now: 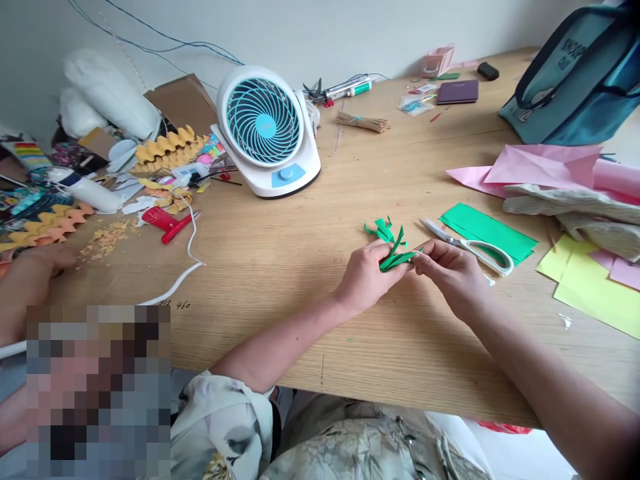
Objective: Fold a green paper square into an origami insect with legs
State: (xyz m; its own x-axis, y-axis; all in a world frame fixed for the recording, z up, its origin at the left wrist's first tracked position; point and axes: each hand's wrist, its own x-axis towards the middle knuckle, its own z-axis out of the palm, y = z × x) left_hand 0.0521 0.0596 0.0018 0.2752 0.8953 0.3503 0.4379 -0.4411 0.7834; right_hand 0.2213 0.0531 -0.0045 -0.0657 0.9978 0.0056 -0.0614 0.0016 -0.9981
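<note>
My left hand is closed around a few narrow green paper strips, which stick out between thumb and fingers. The thumb and forefinger of my right hand pinch the tip of one strip, close to the left fingertips. Just beyond the left hand, curled green paper pieces lie on the table. White-handled scissors rest beside the right hand, partly on top of flat green paper sheets.
A white fan stands at the back. Pink paper, a cloth glove and yellow sheets lie right, below a blue bag. Left are a red clip, a white cord and another person's arm.
</note>
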